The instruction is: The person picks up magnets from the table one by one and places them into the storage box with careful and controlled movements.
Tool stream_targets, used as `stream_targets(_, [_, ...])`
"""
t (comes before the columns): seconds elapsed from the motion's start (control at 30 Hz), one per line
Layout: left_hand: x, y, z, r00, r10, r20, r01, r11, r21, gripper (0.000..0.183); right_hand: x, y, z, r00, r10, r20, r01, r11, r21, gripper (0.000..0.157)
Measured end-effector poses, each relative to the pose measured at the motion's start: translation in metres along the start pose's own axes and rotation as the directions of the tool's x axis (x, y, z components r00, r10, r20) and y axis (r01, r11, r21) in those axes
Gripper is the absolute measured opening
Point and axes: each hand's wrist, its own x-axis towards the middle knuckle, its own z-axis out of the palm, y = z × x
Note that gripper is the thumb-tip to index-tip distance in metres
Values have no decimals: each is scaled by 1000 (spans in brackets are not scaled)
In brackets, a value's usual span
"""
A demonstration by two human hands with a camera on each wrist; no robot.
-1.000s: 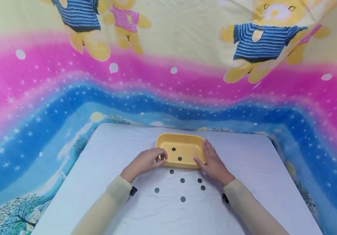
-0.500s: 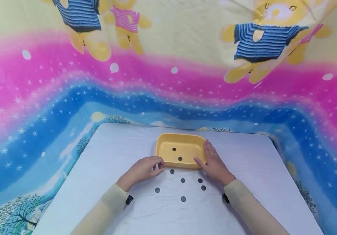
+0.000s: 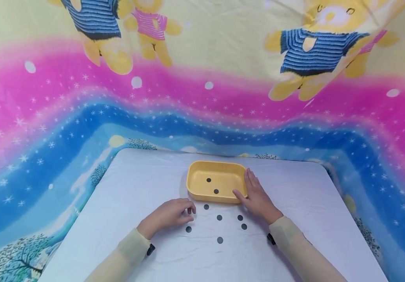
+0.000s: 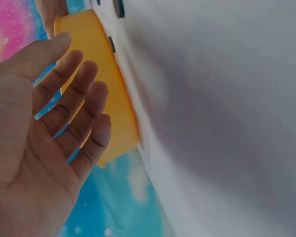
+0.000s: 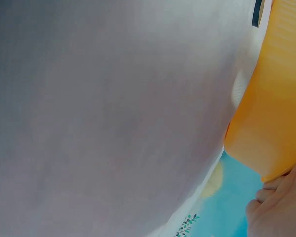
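Observation:
A yellow oblong plastic box (image 3: pixel 202 196) stands toward the back of the table, with two small dark grey discs (image 3: pixel 208 180) on its floor. My right hand (image 3: pixel 258 199) holds the box's right end, thumb over the rim and fingers along the end wall. Just in front of the box's left corner, my left hand (image 3: pixel 172 213) hovers with loosely bent fingers and nothing in them. In the left wrist view its palm (image 4: pixel 34 163) shows bare. A dark disc (image 3: pixel 188 229) lies right below that hand, and another disc (image 3: pixel 206 206) lies beyond its fingertips.
Several more dark discs (image 3: pixel 219 217) lie scattered on the white-covered table (image 3: pixel 294 184) between and in front of the hands. Behind the table hangs a colourful cloth (image 3: pixel 223 105) printed with bears and snowflakes. Each wrist wears a black strap or camera (image 3: pixel 150 249).
My left hand has drawn back from the box's front left rim toward me, its fingers loosening. The right hand, the box and the visible discs stay where they were.

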Motion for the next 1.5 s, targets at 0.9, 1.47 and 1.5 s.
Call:
stream_targets(0.9, [-15,0,12,995,-4,104,7,1000,-30,22,-1,2,2,1000,12,1,-12,1000,11,105])
stream_targets(1.47, [-17,0,12,995,21,101,-17,999,-35,16,-1,2,2,1000,6,-10,-6,1000,11,104])
stream_targets(1.5, [-17,-1,12,994,17,104,-14,999,-32,16,-1,2,1,1000,8,-9,-7,1000,10,104])
